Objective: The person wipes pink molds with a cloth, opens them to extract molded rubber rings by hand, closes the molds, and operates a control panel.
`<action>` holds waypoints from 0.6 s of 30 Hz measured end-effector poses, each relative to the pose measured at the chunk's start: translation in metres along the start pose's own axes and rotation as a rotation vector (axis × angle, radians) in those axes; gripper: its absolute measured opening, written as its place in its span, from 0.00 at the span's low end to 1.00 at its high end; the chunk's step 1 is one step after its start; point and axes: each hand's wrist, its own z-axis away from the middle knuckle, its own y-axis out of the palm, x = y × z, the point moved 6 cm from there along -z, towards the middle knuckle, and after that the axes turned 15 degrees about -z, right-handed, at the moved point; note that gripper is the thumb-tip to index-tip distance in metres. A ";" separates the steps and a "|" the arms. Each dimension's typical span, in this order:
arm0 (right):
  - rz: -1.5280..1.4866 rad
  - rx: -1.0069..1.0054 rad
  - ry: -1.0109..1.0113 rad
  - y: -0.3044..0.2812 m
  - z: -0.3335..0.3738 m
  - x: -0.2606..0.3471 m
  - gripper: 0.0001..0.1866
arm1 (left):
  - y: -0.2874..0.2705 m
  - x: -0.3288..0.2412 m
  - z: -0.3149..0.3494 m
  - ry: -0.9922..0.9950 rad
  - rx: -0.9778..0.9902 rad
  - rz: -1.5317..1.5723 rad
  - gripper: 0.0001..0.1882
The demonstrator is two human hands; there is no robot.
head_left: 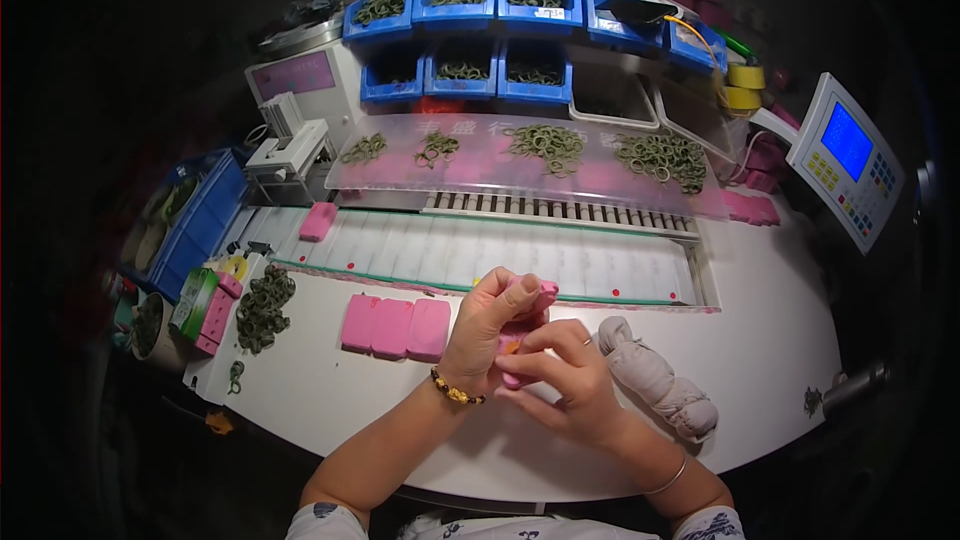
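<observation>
My left hand [480, 330] is closed around a small pink piece [547, 291], whose exact kind I cannot make out because fingers cover most of it. Its ends stick out above the left thumb and below, by the right fingertips. Bent inward, the fingers of my right hand [572, 380] grip the same piece from the right. A bit of orange shows between the hands. To the left, on the white table, a row of three pink blocks [388, 327] lies side by side. A bundle of pale cloth [655, 377] lies just right of my right hand.
Beyond my hands runs a white segmented conveyor [440, 250] carrying one pink block [318, 221]. Green rings lie in piles on a clear sheet [480, 155] and at left [264, 308]. Blue bins [455, 15] stand behind; a control panel [848, 155] rises at right.
</observation>
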 end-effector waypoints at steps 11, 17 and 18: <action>0.045 -0.251 0.048 -0.014 0.003 -0.002 0.17 | -0.003 -0.001 0.003 0.141 -0.060 -0.200 0.13; 0.178 -0.236 0.000 -0.015 0.003 0.002 0.14 | -0.002 -0.001 0.004 0.214 -0.072 -0.340 0.12; 0.176 -0.235 0.000 -0.016 0.002 0.002 0.14 | -0.003 0.000 0.004 0.216 -0.091 -0.348 0.11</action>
